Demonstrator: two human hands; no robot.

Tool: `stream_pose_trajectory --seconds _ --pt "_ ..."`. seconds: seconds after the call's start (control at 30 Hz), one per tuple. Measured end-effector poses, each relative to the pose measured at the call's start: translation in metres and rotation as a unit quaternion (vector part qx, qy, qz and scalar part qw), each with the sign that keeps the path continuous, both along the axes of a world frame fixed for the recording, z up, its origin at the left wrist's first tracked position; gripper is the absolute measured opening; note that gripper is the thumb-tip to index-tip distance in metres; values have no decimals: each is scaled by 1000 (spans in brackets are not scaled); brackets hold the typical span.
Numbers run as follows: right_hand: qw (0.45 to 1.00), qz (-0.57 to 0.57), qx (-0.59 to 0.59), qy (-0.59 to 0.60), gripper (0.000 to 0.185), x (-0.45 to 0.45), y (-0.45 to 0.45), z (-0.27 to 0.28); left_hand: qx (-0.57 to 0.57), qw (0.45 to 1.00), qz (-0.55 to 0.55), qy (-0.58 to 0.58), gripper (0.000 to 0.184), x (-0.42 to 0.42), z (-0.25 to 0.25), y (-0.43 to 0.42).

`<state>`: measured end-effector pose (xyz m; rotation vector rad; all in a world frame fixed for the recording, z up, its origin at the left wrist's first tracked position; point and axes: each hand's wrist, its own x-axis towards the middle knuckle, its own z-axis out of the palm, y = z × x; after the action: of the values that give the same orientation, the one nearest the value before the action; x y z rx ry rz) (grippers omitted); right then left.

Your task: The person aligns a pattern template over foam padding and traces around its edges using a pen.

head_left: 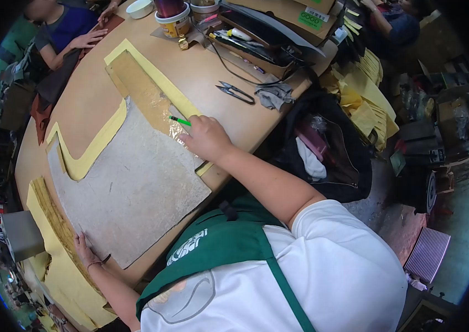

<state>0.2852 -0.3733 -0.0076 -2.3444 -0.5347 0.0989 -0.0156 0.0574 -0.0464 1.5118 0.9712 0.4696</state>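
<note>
**Laid out, with marking unconfirmed**

The grey board [129, 182] lay over the yellow sheet [82, 163] on the worktop [93, 91], so positioning looked done. The right hand [208, 138] had its grip closed around a green pen [182, 120] over the taped tan strip [135, 88]; the left hand [85, 253] was unclenched beside the board's edge. No drawn outline could be made out; marking probably remained.

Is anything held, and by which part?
The right hand holds a green pen-like tool away from its dark end; the left hand visibly holds nothing.
</note>
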Motion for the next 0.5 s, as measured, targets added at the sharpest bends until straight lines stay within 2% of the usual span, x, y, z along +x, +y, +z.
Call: stream_pose_trajectory --seconds 0.07,0.13,0.23,0.33,0.37,0.4,0.47,0.5 --pt "990 15 -5 140 39 9 -4 17 -48 998 26 -41 36 -3 7 -5" --pt "989 20 6 149 43 16 -8 16 -93 991 67 -67 36 1 20 -24" --pt "989 25 26 144 47 20 -14 15 -151 979 31 -132 38 -8 13 -17" --pt "987 48 44 146 47 26 -23 11 -142 975 -80 -151 36 -22 2 2" --pt "986 60 50 149 47 30 -26 10 -125 984 -64 -107 36 -23 -2 7" --pt "962 73 143 222 47 35 -30 6 -107 991 -49 -63 36 -24 -5 11" --pt "871 97 321 359 48 44 -39 -3 -50 998 -36 -14 38 -20 -2 7" --pt "848 85 349 391 49 46 -44 0 -12 999 -39 -9 39 -10 4 -8"
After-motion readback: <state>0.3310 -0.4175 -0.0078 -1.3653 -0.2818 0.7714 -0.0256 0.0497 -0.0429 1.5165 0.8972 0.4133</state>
